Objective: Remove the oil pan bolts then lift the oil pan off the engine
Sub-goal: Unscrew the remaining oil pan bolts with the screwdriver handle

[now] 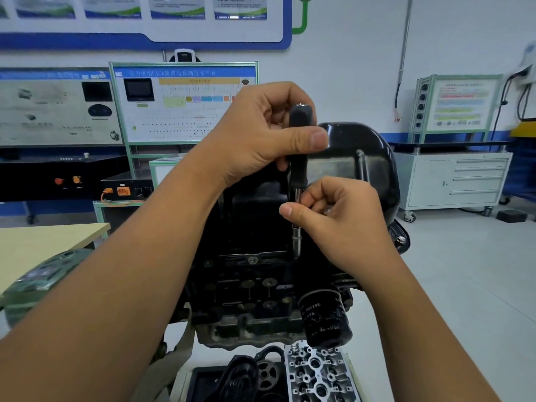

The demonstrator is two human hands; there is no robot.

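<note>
A black oil pan (368,158) sits on top of the upturned engine (255,297) in front of me. A socket driver (298,169) with a black handle stands upright over the pan's near flange, its silver socket tip down at a bolt hole. My left hand (261,132) grips the handle near its top. My right hand (339,221) pinches the metal shaft just below the handle. One bolt (253,259) shows on the near flange, another bolt (401,239) at the right edge.
A black oil filter (326,320) sticks out of the engine's near side. A cylinder head (316,375) and black covers lie on the tray below. A wooden table (43,248) stands at left, training panels and a cabinet (452,181) behind.
</note>
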